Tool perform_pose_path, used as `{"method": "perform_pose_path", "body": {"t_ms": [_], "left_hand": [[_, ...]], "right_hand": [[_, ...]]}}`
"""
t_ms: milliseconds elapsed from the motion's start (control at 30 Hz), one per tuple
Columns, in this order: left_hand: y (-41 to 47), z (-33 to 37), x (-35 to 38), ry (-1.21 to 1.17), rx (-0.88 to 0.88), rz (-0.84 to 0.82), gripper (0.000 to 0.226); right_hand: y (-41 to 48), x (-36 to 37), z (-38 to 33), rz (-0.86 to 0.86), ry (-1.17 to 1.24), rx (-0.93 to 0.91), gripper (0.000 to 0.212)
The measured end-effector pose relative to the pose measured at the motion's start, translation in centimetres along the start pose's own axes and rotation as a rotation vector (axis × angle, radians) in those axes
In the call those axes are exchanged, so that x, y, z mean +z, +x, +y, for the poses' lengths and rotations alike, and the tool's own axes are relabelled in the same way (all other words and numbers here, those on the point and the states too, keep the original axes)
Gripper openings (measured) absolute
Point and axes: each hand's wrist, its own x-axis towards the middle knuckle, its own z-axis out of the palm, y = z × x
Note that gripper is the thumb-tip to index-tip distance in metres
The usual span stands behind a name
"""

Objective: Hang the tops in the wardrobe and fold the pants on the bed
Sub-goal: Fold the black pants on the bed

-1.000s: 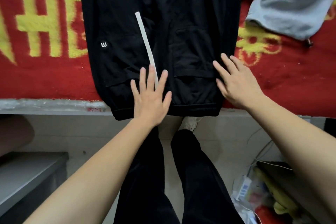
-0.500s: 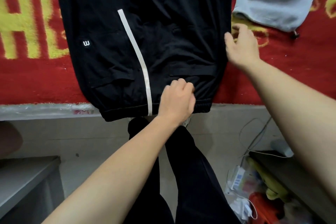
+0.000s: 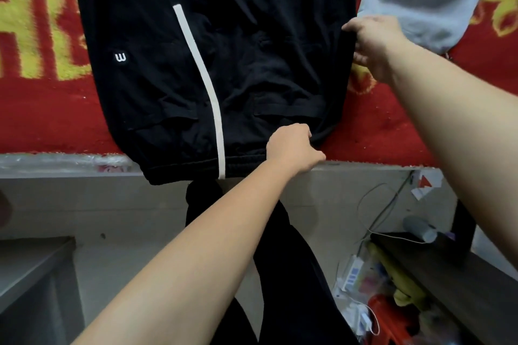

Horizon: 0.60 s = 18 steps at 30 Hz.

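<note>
Two grips pinch the black pants (image 3: 252, 64), left hand (image 3: 293, 150) at their near band, right hand (image 3: 375, 45) on their side edge; we judge folding lengthwise comes next.

Soft, even indoor light, no glare. Black pants (image 3: 252, 64) lose detail in darkness. Wide-angle bending at edges. Right hand (image 3: 375, 45) slightly motion-blurred; floor clutter (image 3: 364, 288) soft.
</note>
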Motion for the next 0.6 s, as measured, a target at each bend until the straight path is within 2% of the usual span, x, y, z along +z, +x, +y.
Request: {"method": "perform_pose_path", "body": {"t_ms": [100, 133, 200, 267, 333, 433, 600], "left_hand": [[-1.7, -2.3, -3.8, -0.512, -0.060, -0.195, 0.013], [-2.5, -3.5, -5.3, -0.601, -0.075, -0.237, 0.014], [-3.9, -6.2, -8.2, -0.671, -0.082, -0.248, 0.022], [-5.5, -9.3, -11.1, -0.711, -0.104, -0.233, 0.011], [-7.1, -12.8, -14.0, -0.765, -0.133, -0.182, 0.021], [-9.1, -18.3, -16.8, -0.857, -0.230, -0.035, 0.020], [-10.5, -24.6, -17.5, -0.852, -0.375, 0.086, 0.022]], "right_hand": [[-1.3, 1.3, -2.4, -0.043, 0.142, 0.024, 0.013], [-1.8, 2.2, -3.3, -0.063, 0.169, 0.011, 0.015], [-2.8, 4.8, -5.4, -0.126, 0.204, -0.039, 0.018], [-4.0, 8.5, -7.5, -0.190, 0.181, -0.116, 0.018], [-5.2, 12.9, -9.5, -0.205, 0.091, -0.232, 0.019], [-7.0, 20.2, -11.7, -0.217, -0.061, -0.386, 0.020], [-9.2, 30.8, -11.2, -0.297, -0.270, -0.458, 0.026]]}}
